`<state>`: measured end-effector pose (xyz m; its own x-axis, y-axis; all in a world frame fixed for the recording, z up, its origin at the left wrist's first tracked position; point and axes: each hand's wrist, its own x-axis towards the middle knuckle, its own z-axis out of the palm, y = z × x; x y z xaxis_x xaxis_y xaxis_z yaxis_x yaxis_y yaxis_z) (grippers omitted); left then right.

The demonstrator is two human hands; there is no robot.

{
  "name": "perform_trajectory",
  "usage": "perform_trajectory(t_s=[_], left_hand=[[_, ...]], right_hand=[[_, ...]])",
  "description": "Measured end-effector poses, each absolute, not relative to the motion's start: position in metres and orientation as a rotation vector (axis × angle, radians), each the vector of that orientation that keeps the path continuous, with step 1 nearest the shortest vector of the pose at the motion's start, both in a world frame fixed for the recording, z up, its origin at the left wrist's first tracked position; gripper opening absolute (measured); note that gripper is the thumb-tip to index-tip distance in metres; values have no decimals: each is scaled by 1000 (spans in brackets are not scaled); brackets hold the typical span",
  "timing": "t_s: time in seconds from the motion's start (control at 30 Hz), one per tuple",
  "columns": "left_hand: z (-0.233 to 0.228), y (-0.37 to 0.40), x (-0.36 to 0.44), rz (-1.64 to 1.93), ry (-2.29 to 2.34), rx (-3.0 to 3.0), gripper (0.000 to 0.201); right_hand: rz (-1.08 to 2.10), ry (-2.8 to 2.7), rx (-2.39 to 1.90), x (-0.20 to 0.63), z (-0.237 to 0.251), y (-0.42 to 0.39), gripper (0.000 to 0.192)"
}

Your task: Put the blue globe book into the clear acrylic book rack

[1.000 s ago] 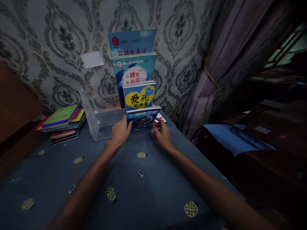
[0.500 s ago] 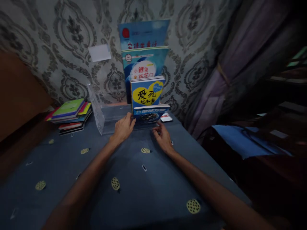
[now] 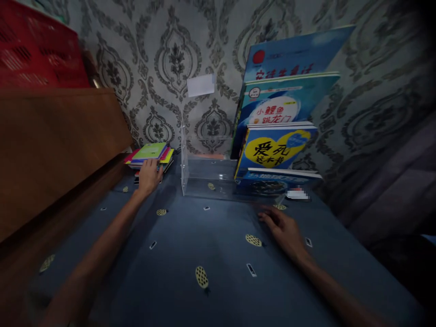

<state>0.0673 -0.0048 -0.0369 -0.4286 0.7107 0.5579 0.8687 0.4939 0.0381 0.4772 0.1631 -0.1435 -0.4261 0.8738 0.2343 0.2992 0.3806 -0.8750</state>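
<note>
My left hand (image 3: 149, 177) is at the near side of a stack of books (image 3: 150, 151), fingers stretched out over its front and thumb apart. A green cover lies on top of the stack, with purple, yellow and pink edges below. My right hand (image 3: 282, 227) hovers over the table in front of the rack, its fingers loosely bent and holding nothing. The clear stepped book rack (image 3: 204, 170) has books standing in its right part: blue picture books (image 3: 289, 97) at the back, a book with a yellow heart (image 3: 275, 147), and a dark blue book (image 3: 272, 181) at the front.
A blue cloth with pineapple prints covers the table (image 3: 177, 245). On the left stands a brown wooden piece (image 3: 61, 150) with a red basket (image 3: 41, 50) on it. A small pixelated object (image 3: 297, 194) lies right of the rack. A white card (image 3: 200, 85) is on the patterned wall.
My left hand has gone from the front book in the rack to the stack on the left. My right hand has drawn back from the rack. The view has turned left.
</note>
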Motion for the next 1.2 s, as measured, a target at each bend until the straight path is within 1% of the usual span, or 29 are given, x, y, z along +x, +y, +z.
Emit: perform_trajectory(t_s=[0.2,0.3,0.47,0.6,0.8,0.87,1.07,1.2], left_hand=[[-27,20,-5,-266,-2454,-1277,68],[-26,29,-22,-183,-2528,-1317,74],[-28,22,-27,-93,-2525,-1357,67],[-29,5,-20,-47,-2461,-1379,63],[-30,-8,-8,-3,-2367,-1386,34],[-30,-8,-4,12,-2343,-1395,28],[-25,-15,6,30,-2296,-1431,29],[-26,-36,22,46,-2276,-1454,27]], right_hand=[[985,-1936,-1044,477,-138,160,38],[947,-1986,-1053,479,-137,160,38],[941,-2002,-1088,480,-139,164,41],[877,-2042,-1077,479,-140,165,40],[749,-2125,-1037,481,-140,163,34],[721,-2153,-1025,481,-139,161,33],[588,-2223,-986,477,-137,157,34],[488,-2373,-905,474,-139,153,39]])
